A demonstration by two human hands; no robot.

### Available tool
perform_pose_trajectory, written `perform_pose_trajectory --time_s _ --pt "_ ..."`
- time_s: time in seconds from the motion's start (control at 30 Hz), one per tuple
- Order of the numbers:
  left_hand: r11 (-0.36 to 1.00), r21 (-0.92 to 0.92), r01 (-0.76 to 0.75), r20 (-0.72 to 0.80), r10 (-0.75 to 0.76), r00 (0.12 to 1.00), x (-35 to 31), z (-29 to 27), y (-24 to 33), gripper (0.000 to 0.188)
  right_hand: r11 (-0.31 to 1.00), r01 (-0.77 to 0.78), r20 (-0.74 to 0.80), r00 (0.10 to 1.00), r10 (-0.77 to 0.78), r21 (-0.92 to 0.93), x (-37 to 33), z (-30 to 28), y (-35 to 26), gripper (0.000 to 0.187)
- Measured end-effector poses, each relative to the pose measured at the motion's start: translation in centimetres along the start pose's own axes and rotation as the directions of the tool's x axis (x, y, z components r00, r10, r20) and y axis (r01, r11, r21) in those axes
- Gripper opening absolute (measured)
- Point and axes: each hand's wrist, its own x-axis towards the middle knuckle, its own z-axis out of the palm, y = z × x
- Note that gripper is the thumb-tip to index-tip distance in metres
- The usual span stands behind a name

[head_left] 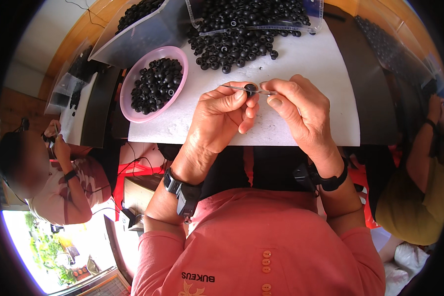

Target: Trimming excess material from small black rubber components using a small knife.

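A small round black cap point(250, 87) is held at the center of the work, above the white tabletop point(325, 64); it is seen as dark, smooth and slightly glossy, and is partly covered by the fingertips. It is pinched between the thumb and fingers of the left hand point(216, 114). A slim, pointed metal tool point(265, 92) is gripped between the thumb and fingers of the right hand point(306, 106), its tip directed toward 9 o'clock; it is laid across the cap, but whether the opening is entered cannot be told. Taken from the cap, a pink basin point(128, 108) filled with similar caps is placed at 9 o'clock, with a strip of white surface left between its rim and the left hand. At 12 o'clock, a loose heap of black caps point(227, 52) is spilled from a clear plastic bin point(320, 15), its ragged front edge lying just beyond the fingertips. A grey translucent bin point(143, 42) is stood at 10 o'clock. The tabletop's straight near edge is crossed by both forearms at 6 o'clock; toward 3 o'clock, white surface is extended past the right hand to the side edge.
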Motion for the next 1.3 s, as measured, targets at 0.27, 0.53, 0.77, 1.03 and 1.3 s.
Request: perform_pose_trajectory --time_s 0.27,0.53,0.77,1.03,1.3 --pt "1.000 0.009 -0.012 0.106 0.011 0.994 0.1 -0.4 -0.2 0.022 0.998 0.031 -0.040 0.999 -0.029 0.058 0.1 0.3 0.0 0.023" --pt "1.000 0.004 -0.015 0.033 0.015 0.999 -0.1 0.1 -0.4 0.021 0.999 0.050 -0.045 0.998 -0.049 0.021 0.0 0.1 0.1 0.025" --pt "1.000 0.016 -0.009 0.029 0.009 1.000 -0.1 -0.1 -0.3 0.020 0.997 0.079 -0.047 0.996 -0.079 0.008 -0.1 0.2 0.4 0.025" --pt "0.988 0.151 -0.006 0.099 -0.009 0.995 -1.2 0.7 0.1 0.025 0.987 -0.145 -0.071 0.986 0.150 0.070 0.1 0.0 0.3 0.017" --pt "0.996 0.080 -0.050 -0.006 0.051 0.999 -0.9 1.1 0.2 0.019 0.988 -0.050 -0.092 0.994 0.063 0.146 0.1 -0.2 0.0 0.022"
